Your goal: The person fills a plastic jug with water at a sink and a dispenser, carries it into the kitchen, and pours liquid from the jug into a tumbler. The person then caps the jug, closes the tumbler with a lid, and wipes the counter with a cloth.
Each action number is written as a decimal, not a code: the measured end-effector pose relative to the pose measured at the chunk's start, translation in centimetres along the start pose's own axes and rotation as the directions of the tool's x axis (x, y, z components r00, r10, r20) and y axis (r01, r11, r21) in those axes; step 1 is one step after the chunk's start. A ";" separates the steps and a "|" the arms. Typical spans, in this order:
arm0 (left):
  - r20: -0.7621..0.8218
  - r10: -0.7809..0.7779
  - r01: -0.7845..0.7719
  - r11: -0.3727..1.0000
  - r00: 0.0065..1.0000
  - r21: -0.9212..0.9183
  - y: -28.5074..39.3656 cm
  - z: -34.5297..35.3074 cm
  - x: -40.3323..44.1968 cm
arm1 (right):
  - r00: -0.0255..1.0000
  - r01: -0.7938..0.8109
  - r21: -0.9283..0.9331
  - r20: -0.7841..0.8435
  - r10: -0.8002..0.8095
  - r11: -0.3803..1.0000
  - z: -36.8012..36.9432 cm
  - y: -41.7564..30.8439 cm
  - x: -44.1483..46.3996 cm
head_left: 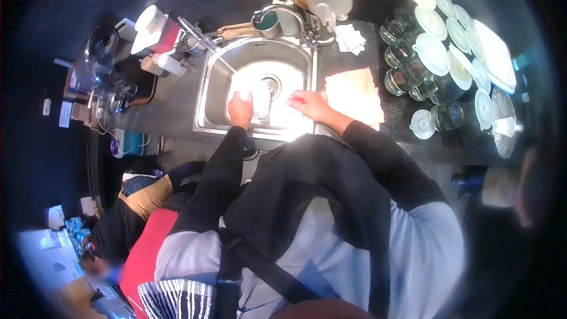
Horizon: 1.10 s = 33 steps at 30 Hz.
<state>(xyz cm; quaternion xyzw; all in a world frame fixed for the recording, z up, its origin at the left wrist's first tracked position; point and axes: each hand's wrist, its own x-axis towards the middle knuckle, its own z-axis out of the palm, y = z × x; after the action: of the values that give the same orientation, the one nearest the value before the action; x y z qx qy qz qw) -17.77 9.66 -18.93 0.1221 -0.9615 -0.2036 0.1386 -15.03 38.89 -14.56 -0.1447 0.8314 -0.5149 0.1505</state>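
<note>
My left hand [240,110] is over the left part of the metal sink [214,77], its fingers wrapped round a pale, overexposed object [260,106], perhaps a clear container. The drain [270,87] lies just beyond it. My right hand [308,105] is above the sink's right side with its fingers drawn together; glare hides whatever may be between them. Behind the basin rises a curved metal faucet [302,20]. A pinkish cloth [354,95] lies on the counter to the right of my right hand.
Glass jars [401,80] and white lids [431,53] stand on the right. Crumpled white cloth [350,39] lies behind the pink one. Bottles [170,64] and a red-and-white container [165,34] are left of the sink. Another person's red clothing [147,260] shows at lower left.
</note>
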 end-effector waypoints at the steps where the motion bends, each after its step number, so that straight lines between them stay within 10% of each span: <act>1: -0.011 -0.009 0.009 1.000 1.000 0.006 0.2 -0.2 -0.1 | 1.000 0.011 0.001 0.010 -0.011 1.000 0.1 0.0 0.0; 33: 0.022 -0.034 0.035 0.999 0.999 -0.015 0.7 -0.9 -0.4 | 0.998 -0.057 -0.017 0.013 0.057 0.998 0.1 -0.2 0.1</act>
<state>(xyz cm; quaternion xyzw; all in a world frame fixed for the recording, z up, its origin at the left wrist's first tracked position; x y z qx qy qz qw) -17.24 10.04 -17.91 0.1354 -0.9591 -0.2147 0.1255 -15.02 38.66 -14.41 -0.1256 0.8384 -0.5026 0.1695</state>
